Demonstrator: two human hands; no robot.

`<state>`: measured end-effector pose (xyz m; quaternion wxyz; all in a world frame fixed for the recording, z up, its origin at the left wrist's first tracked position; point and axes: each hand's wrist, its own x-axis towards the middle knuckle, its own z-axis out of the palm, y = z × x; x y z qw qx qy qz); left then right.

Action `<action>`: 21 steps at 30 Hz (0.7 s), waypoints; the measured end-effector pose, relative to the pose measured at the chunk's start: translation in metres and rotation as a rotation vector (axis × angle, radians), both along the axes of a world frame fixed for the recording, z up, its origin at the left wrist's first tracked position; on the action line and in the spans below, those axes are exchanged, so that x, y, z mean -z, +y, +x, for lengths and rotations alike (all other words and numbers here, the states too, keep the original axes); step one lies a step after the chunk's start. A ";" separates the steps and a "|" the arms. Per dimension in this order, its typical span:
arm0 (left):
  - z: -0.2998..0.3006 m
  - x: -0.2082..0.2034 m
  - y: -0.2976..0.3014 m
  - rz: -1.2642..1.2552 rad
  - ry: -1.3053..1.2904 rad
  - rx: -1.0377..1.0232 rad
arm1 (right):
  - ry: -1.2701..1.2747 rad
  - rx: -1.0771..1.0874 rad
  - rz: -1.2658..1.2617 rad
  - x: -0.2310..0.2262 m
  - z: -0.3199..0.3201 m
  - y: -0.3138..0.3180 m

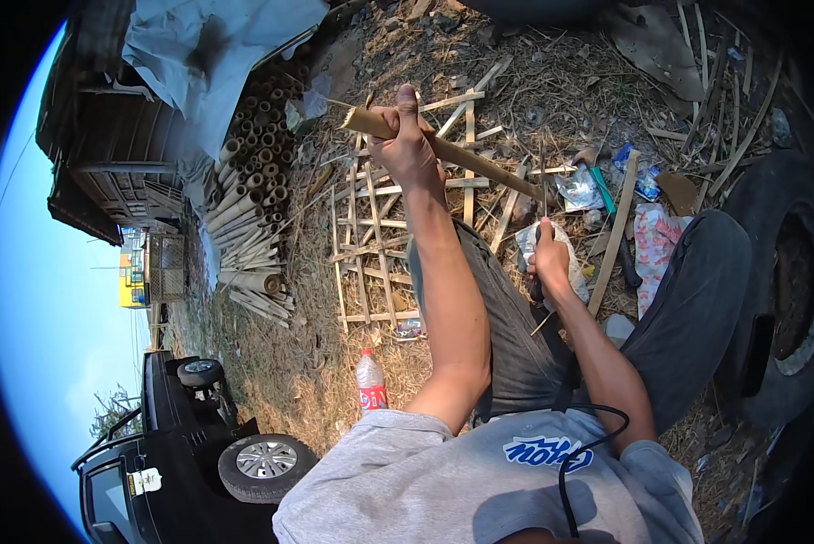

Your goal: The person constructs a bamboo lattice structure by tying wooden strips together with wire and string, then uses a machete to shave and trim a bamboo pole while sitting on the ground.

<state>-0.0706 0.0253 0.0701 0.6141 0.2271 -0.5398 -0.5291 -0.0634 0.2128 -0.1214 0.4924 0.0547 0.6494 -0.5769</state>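
Note:
My left hand [409,150] is closed around a length of bamboo [484,167], its thumb pointing up near the pale cut end. The bamboo slants away from that hand, down to the right across the space in front of my knees. At its far end, my right hand [550,260] grips a knife [543,186] by its dark handle. The thin blade stands upright against or very near the bamboo; whether it cuts in cannot be made out. Below my left hand, a lattice of bamboo strips [377,222] lies on the ground.
A plastic bottle [370,379] stands by my left elbow. Beyond lie stacked bamboo poles [255,181] and a parked black vehicle [185,444]. Right of my knees are a long bamboo strip [617,231], a green-handled tool [602,189], plastic wrappers [656,240] and a large tyre [742,272].

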 end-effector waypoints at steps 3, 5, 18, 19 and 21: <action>-0.005 -0.005 0.008 0.024 -0.027 -0.001 | -0.194 0.119 -0.130 -0.036 -0.003 -0.001; -0.009 -0.009 0.016 -0.002 -0.033 0.150 | -0.138 0.073 -0.190 -0.048 -0.015 0.000; -0.060 -0.008 0.029 -0.399 -1.170 0.203 | 0.081 0.343 -0.501 -0.146 -0.080 0.047; -0.062 0.008 0.021 -0.387 -1.167 0.215 | 0.085 0.346 -0.486 -0.155 -0.085 0.055; -0.065 0.032 0.012 -0.201 -1.325 0.402 | 0.228 0.246 -0.477 -0.162 -0.095 0.064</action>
